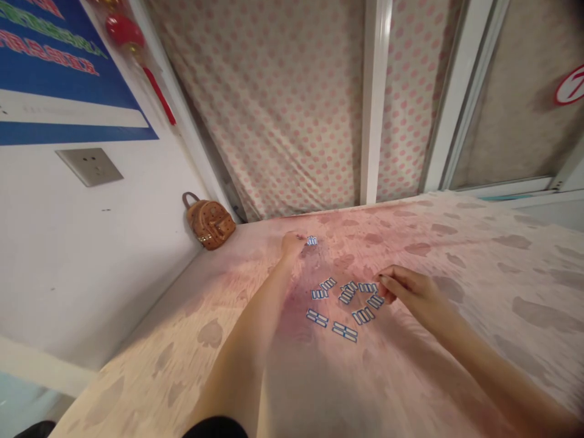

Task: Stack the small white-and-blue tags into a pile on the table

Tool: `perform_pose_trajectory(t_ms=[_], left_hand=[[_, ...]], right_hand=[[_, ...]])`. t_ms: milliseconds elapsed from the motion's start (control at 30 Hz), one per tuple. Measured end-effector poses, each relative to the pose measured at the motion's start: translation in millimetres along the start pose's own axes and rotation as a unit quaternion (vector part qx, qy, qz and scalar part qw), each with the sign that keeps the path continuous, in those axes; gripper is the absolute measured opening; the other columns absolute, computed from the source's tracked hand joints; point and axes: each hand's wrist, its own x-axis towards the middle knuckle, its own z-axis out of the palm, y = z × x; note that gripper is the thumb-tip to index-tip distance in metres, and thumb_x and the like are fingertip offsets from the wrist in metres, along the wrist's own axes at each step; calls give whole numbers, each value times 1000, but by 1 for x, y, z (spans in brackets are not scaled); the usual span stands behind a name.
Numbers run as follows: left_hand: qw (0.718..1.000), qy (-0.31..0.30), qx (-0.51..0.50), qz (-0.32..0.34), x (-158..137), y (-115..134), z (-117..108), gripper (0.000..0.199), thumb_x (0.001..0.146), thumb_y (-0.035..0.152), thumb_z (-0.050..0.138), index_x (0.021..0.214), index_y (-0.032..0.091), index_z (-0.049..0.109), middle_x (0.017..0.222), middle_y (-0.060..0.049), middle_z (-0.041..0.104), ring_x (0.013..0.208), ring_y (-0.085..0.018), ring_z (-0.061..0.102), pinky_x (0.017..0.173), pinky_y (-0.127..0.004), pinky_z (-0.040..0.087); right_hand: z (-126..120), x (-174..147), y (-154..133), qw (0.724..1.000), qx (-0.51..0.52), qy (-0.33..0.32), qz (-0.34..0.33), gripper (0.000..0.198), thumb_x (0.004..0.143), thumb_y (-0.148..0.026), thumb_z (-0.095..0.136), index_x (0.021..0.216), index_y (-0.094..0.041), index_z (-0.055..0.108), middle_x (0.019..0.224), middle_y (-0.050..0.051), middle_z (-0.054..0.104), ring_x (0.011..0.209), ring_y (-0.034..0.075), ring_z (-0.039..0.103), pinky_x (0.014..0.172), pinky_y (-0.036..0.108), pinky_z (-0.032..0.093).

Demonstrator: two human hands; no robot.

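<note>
Far out over the bed-like surface, my left hand is closed, its fingertips at the edge of a small blue-and-white card that it seems to pinch. My right hand has thumb and fingers pressed together beside a loose group of similar cards; whatever is between the fingertips is hidden. Closest to it are a tilted card and another card. Several more lie leftward and nearer, among them a card, a card and a card. Their markings are too small to read.
A pink and cream cloth with leaf shapes covers the surface. A brown mini backpack rests by the left wall. Behind hangs a dotted curtain with a white post. A wall socket and red lantern ornament are at left.
</note>
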Motion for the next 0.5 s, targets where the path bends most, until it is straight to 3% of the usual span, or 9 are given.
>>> perform_pose_trajectory(t_ms=[133,267,500], left_hand=[[999,-13,29,-29,10,-4,7,5,75,20,74,73,16,74,81,-8,76,79,-19,71,64,-22,48],[996,-18,54,-65,15,-7,8,18,70,32,81,80,17,76,75,-8,75,79,-22,71,61,-23,48],[990,-11,118,-73,3,3,-3,18,75,36,78,86,22,75,88,-8,77,99,-26,70,75,-26,52]], right_hand=[[3,-9,-9,999,-29,-14,-13,32,89,-49,53,73,-22,61,65,1,62,60,15,58,60,28,47],[7,-17,-16,998,-60,-21,-20,28,91,-45,52,77,-23,62,67,0,62,62,14,58,59,26,46],[8,-20,-16,996,-81,-13,-28,27,93,-45,48,84,-23,62,70,1,63,63,15,60,59,28,47]])
